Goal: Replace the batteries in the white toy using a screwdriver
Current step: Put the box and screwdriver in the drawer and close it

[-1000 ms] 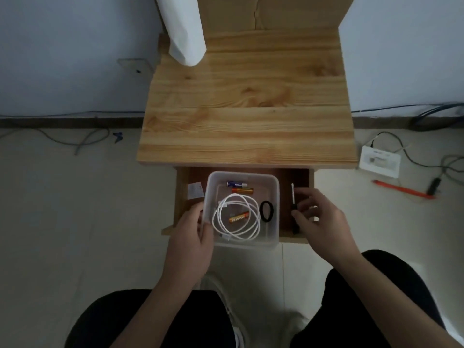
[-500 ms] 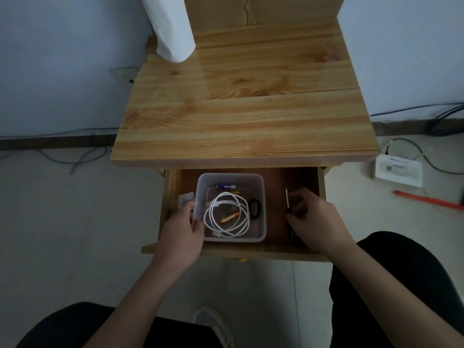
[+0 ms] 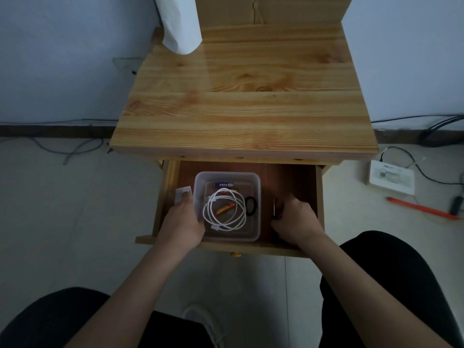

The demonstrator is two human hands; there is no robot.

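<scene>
Handling judgement starts with the screwdriver (image 3: 274, 206), a thin dark tool that lies on the drawer floor to the right of the clear plastic box (image 3: 256, 232), apart from it. Its metal shaft shows as a pale sliver beside the right hand (image 3: 296, 222); the handle is hidden under that hand. The tool is likely light, rigid and somewhat slick on the shaft, so the handle is the better place to take hold. The right hand's fingers are curled down over the tool, but whether they have closed on it cannot be told from this view. The replacement batteries are inside the box: a purple battery (image 3: 223, 184) near the far wall and an orange battery (image 3: 225, 209) under a coiled white cable (image 3: 224, 209). These are small, hard cylinders that roll easily; a pinch across the middle suits them, once the soft cable has been lifted aside. A black ring (image 3: 251, 206) lies at the right inner wall of the box. The left hand (image 3: 183, 224) grips the box at its left wall, fingers wrapped over the rim. The box looks light and slightly flexible. All of this sits in the open drawer (image 3: 320, 202) below the counter (image 3: 241, 116). The white toy cannot be identified in this view.
</scene>
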